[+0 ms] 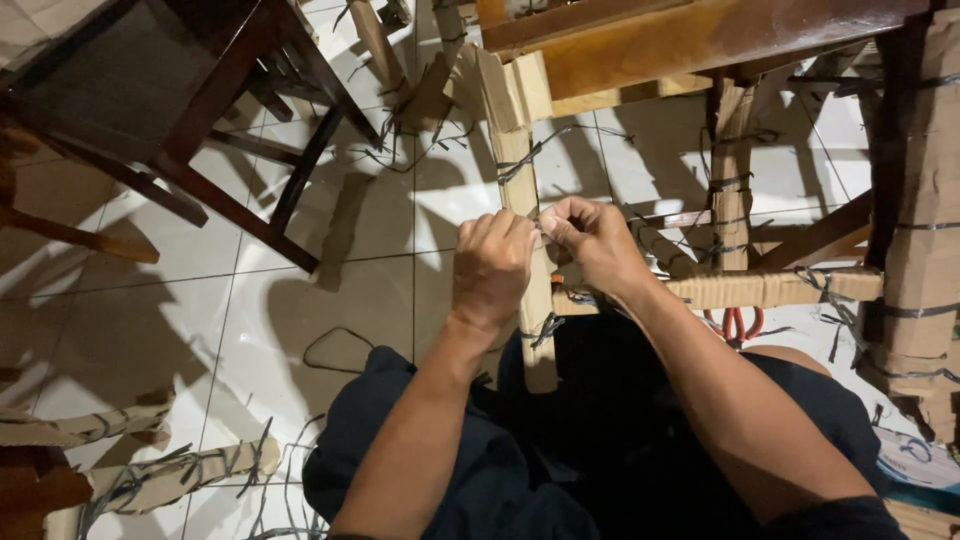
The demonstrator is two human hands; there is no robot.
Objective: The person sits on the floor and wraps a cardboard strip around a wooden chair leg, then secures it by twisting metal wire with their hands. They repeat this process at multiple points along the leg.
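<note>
My left hand (490, 265) and my right hand (592, 240) meet at a cardboard-wrapped furniture leg (522, 180) that runs up the middle of the view. Both hands pinch the thin grey strapping (520, 160) tied around that leg, fingertips touching each other. What exactly lies between the fingers is hidden. A wrapped crossbar (770, 288) runs to the right from the leg, just under my right wrist. My knees in dark shorts fill the bottom of the view.
A dark wooden chair (170, 90) stands upper left on the white tiled floor (300, 300). More cardboard-wrapped legs (925, 230) rise at right, wrapped pieces (150, 470) lie lower left. Red-handled scissors (738, 325) sit under the crossbar. Strap offcuts litter the tiles.
</note>
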